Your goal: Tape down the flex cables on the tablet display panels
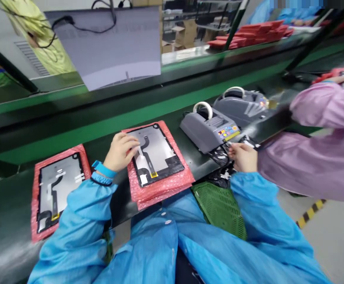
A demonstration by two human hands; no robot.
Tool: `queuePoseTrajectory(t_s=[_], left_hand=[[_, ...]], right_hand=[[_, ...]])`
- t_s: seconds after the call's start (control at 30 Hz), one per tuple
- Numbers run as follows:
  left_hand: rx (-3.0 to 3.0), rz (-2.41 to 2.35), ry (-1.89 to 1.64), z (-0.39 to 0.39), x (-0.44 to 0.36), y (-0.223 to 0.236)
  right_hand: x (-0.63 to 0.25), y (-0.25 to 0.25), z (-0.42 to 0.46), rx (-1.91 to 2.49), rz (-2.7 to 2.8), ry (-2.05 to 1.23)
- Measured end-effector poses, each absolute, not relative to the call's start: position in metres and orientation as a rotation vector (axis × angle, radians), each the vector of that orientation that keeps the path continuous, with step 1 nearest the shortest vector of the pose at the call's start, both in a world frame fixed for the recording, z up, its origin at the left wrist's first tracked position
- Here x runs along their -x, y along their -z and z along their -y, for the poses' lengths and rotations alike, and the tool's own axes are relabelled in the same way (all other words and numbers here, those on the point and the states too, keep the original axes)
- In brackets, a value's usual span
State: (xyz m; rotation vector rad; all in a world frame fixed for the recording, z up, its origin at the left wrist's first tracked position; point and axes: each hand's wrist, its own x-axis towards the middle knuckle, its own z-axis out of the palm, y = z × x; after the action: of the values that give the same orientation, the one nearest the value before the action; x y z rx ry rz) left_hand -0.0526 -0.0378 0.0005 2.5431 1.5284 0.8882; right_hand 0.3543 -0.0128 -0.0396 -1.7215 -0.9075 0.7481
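Pink bubble wrap lies in a small stack on the dark green surface, and on top of it rests a flat grey panel with a black border and a dark flex strip running down its face. The person's left hand sits on the panel's left edge, fingers curled loosely with the fingertips pressing on its face near the top of the strip; that grip is more a resting touch than a closed hold. A blue band circles the left wrist above the blue sleeve.

To the left, near the surface's front edge, a second grey panel of the same kind lies on its own pink wrap, well apart from both hands.

The right hand reaches out to the front of a grey tape dispenser that carries a white roll. Its fingers are drawn together at the dispenser's mouth beside some crumpled black film; whether they actually pinch a piece of tape is too small to tell.

A second dispenser stands just behind the first. A green mesh basket sits below the surface's edge, between the person's arms. On the right, a co-worker's pink sleeve crosses the view.
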Motion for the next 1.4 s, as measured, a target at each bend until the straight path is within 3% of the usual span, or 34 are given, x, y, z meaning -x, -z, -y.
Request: queuePoseTrajectory(t_s=[0.2, 0.4, 0.57, 1.4], left_hand=[[-2.526, -1.356, -0.700, 0.021, 0.060, 0.004], [-2.444, -1.220, -0.590, 0.009, 0.060, 0.021], [-2.397, -1.235, -0.529, 0.008, 0.064, 0.032], [-2.451, -1.258, -0.563, 0.010, 0.064, 0.038]], right_hand=[[-0.321, 0.010, 0.041, 1.559, 1.004, -0.557], [-0.221, -0.023, 0.006, 1.319, 1.658, -1.096], [-0.158, -0.012, -0.047, 1.359, 1.977, -1.245], [-0.123, -0.019, -0.064, 1.730, 2.608, -0.775]])
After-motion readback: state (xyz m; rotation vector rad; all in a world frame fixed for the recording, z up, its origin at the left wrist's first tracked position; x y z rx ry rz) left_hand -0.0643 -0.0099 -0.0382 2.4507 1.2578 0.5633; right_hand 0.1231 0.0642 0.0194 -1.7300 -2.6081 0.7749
